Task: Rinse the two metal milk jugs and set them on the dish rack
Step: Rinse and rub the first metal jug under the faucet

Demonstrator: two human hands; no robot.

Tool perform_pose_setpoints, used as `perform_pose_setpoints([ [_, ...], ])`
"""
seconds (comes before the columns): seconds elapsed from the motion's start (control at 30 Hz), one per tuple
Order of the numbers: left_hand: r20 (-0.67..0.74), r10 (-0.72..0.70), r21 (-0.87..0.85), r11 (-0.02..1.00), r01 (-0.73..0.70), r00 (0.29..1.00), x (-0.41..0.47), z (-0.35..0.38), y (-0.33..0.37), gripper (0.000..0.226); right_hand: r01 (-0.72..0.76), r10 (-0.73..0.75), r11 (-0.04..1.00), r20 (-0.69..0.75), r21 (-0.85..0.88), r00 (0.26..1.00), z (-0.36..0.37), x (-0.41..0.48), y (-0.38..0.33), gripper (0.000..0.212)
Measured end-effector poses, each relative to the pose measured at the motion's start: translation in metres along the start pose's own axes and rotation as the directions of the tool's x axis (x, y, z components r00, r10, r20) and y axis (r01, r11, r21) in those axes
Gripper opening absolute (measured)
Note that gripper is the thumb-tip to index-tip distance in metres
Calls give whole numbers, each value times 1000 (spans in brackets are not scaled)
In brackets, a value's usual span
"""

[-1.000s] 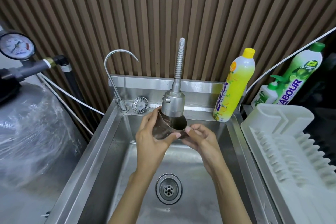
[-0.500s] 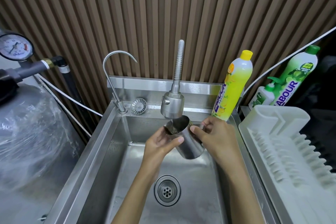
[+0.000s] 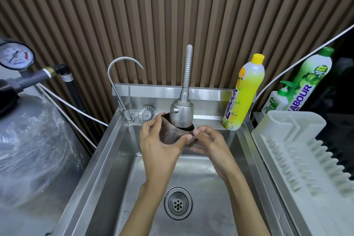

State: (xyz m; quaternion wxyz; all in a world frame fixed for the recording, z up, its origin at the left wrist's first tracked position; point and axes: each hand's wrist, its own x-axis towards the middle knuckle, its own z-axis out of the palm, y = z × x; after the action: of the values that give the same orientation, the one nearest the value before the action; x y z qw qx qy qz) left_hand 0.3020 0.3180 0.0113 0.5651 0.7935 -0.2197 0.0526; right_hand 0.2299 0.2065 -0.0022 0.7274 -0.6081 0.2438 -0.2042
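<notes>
Here, the left hand wraps the metal milk jug, the right hand pinches its side, and the spray head just above them, poking into its mouth, could knock it loose.

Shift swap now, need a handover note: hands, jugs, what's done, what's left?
Left hand grips the jug round its body. Right hand holds its right side.
The jug is over the sink, mouth up under the sprayer. Cannot tell if water runs.
The second jug is not in view. No jug shows on the rack.
Left to do: finish this rinse, rack the jug, then rinse and rack the second.
</notes>
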Motion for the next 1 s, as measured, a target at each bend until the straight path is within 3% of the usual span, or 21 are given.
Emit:
perform_pose_setpoints([
  [0.1, 5, -67, 77, 995, 66, 998, -3, -4, -5, 78, -26, 24, 998, -29, -63, 999, 1, -4, -1, 15],
  [0.23, 114, -161, 26, 987, 159, 980, -11, -4, -16, 48, -54, 13, 965, -161, -256, 987, -5, -9, -8, 22],
  [0.33, 283, -267, -151, 936, 318, 921, -19, 1, -25, 45, -52, -78, 863, -235, -502, 969, -11, -13, -17, 25],
  [0.4, 411, -268, -306, 860, 409, 871, -23, 6, -29, 59, -10, -185, 763, -234, -646, 954, -13, -17, -24, 27],
  [0.47, 486, -230, -401, 799, 448, 843, -25, 13, -29, 55, 35, -266, 705, -218, -708, 939, -14, -20, -29, 30],
  [0.6, 433, -171, -515, 759, 399, 885, -18, 27, -28, 50, 139, -308, 811, -212, -568, 927, -13, -17, -24, 28],
  [0.77, 288, -110, -573, 776, 264, 951, -5, 32, -27, 81, 201, -236, 956, -153, -214, 959, -16, -1, -11, 25],
  [0.87, 181, -37, -499, 858, 125, 983, -2, 23, -30, 85, 163, -168, 983, -48, -85, 985, -17, 5, 0, 19],
  [1.0, 97, 78, -279, 959, -48, 992, -4, 9, -25, 81, 93, -93, 993, -2, 74, 996, -8, 8, 17, 19],
])
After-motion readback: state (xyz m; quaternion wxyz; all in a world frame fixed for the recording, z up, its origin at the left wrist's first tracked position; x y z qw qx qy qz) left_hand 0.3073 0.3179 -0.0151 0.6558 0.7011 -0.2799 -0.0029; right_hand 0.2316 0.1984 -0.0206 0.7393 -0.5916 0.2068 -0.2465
